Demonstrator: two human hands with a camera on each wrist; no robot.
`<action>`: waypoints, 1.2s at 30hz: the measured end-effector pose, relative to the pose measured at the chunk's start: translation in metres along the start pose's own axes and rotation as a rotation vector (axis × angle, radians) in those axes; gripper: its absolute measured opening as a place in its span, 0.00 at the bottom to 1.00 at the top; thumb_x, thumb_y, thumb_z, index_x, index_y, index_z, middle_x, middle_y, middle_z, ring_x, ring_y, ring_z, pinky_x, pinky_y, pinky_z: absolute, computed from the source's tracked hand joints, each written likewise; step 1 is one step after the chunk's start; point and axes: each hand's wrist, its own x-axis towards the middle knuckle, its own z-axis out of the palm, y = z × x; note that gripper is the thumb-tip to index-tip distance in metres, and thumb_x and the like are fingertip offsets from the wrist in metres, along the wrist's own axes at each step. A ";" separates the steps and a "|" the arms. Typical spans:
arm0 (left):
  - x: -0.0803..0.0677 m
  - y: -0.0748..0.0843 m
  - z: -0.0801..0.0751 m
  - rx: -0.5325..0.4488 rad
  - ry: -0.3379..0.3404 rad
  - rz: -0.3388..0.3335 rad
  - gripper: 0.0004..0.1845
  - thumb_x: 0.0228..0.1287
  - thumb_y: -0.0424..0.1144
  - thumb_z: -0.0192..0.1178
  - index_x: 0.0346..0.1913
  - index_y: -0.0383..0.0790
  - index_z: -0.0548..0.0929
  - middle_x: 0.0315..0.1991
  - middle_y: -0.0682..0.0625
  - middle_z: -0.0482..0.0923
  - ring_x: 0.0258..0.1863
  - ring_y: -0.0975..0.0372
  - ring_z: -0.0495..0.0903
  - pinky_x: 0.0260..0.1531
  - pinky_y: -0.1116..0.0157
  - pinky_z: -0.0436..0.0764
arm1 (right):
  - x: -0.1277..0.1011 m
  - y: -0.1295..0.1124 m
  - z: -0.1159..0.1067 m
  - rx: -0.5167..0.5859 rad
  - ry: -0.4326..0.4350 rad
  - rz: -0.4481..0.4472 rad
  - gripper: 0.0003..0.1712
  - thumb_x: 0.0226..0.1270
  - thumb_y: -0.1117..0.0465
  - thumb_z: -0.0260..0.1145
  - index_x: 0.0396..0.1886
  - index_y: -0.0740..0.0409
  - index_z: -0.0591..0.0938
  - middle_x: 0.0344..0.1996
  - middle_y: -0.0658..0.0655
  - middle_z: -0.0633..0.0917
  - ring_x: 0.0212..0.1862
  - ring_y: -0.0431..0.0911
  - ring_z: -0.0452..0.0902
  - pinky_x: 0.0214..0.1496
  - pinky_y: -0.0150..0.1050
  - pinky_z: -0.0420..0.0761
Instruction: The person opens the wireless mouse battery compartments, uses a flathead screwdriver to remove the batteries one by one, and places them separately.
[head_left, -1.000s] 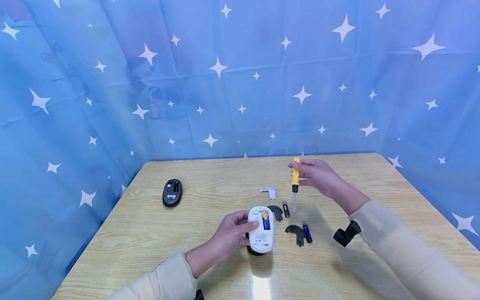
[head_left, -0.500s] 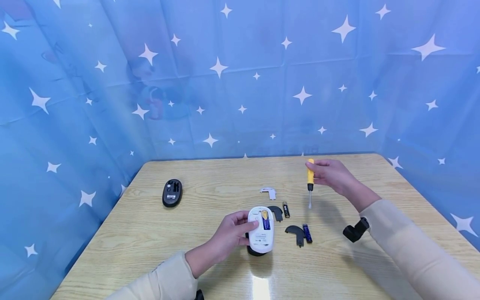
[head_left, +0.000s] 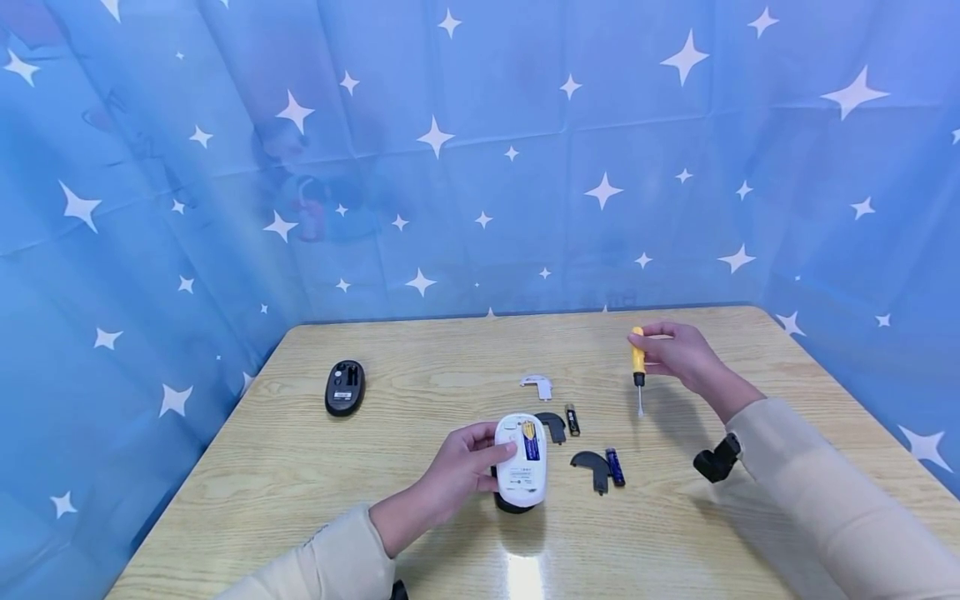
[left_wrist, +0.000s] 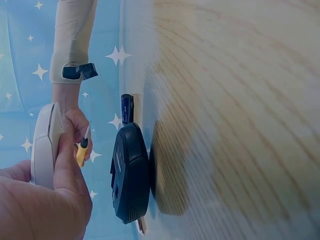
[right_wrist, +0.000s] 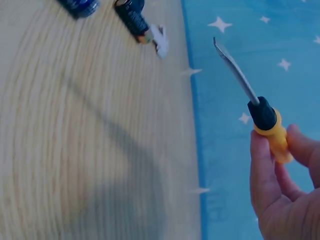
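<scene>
My left hand [head_left: 461, 462] grips a white computer mouse [head_left: 519, 487] with its underside up. A blue battery [head_left: 532, 446] shows in the mouse's compartment. Beneath it, apart from it, a black mouse [left_wrist: 132, 170] lies upside down on the table, mostly hidden in the head view. My right hand [head_left: 678, 354] pinches the yellow handle of a screwdriver [head_left: 639, 362] between thumb and fingers. In the head view its metal shaft points down, above the table right of the loose parts.
Two dark battery covers [head_left: 597, 468], a white cover [head_left: 538, 384], a blue battery [head_left: 615, 468] and a black battery [head_left: 572, 419] lie on the wooden table [head_left: 300, 500]. Another black mouse [head_left: 345, 387] lies upside down at the left. A starry blue curtain [head_left: 495, 167] hangs behind.
My right hand has moved to the right with the screwdriver, away from the loose parts. The left hand and the white mouse have stayed in place.
</scene>
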 end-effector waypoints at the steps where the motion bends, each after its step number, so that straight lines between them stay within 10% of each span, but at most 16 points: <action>1: 0.000 0.000 0.000 0.000 -0.001 0.000 0.20 0.65 0.33 0.61 0.56 0.25 0.75 0.41 0.45 0.81 0.38 0.58 0.82 0.37 0.60 0.85 | 0.001 0.002 -0.001 -0.005 0.005 0.006 0.40 0.71 0.46 0.61 0.68 0.71 0.62 0.52 0.64 0.74 0.43 0.42 0.79 0.50 0.39 0.82; 36: 0.000 -0.003 0.000 0.015 -0.003 0.003 0.19 0.66 0.33 0.60 0.56 0.26 0.75 0.41 0.46 0.81 0.37 0.58 0.82 0.37 0.60 0.86 | 0.018 0.046 0.006 -0.037 0.031 0.135 0.34 0.70 0.56 0.63 0.66 0.75 0.65 0.48 0.63 0.79 0.38 0.43 0.82 0.45 0.42 0.85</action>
